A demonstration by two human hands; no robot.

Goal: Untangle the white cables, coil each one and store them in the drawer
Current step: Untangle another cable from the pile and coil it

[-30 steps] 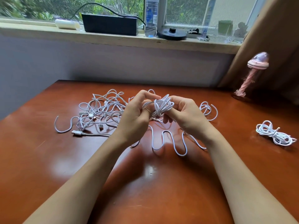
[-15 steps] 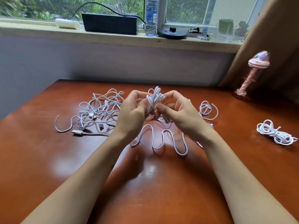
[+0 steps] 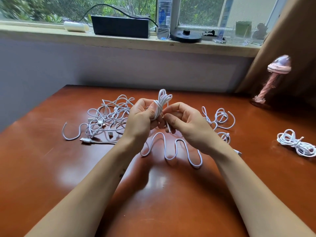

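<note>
While the coiled cable [image 3: 161, 103] is gripped upright in the curled fingers of the left hand [image 3: 142, 117], with its loops standing above the fist, its free end [image 3: 168, 128] is pinched by the right hand [image 3: 186, 124] just beside the wrapped waist. Its long axis runs up and away, so the end is judged best tucked from the right. The tangle [image 3: 109, 117] lies left of the left hand.
</note>
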